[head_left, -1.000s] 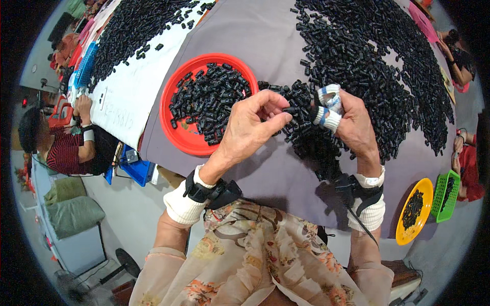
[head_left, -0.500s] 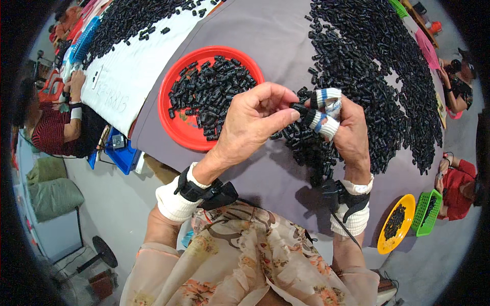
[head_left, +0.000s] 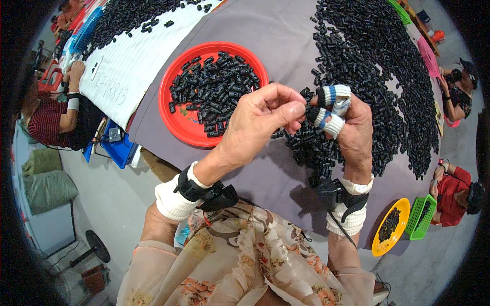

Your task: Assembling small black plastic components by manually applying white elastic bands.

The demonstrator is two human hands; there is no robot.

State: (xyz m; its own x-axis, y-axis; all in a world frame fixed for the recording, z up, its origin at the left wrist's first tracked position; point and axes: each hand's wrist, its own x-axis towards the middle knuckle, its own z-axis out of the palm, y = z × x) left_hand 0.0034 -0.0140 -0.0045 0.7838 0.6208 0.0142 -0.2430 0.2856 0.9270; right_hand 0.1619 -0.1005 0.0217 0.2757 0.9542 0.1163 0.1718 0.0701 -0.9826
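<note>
My left hand (head_left: 263,115) is closed, thumb and forefinger pinched together; what lies between them, if anything, is hidden. Right beside it, my right hand (head_left: 354,130) has white-and-blue striped covers on its fingers, dark at their tips. Those fingers close on a small black plastic part (head_left: 312,108), mostly hidden. Both hands are raised over the table between a round red tray (head_left: 171,120) of similar black parts and a large heap of black parts (head_left: 357,66). White cuffs and black straps wrap both wrists.
A grey cloth (head_left: 291,30) covers the table. A yellow tray (head_left: 378,248) and a green basket (head_left: 416,229) stand at the lower right. Another heap of black parts (head_left: 127,20) lies on white cloth at far left. Several people sit around; a blue bin (head_left: 120,150) is at left.
The view has shifted slightly. My left hand has moved a little to the right, with its thumb and forefinger now more closely pinched. My right hand stays beside it.
</note>
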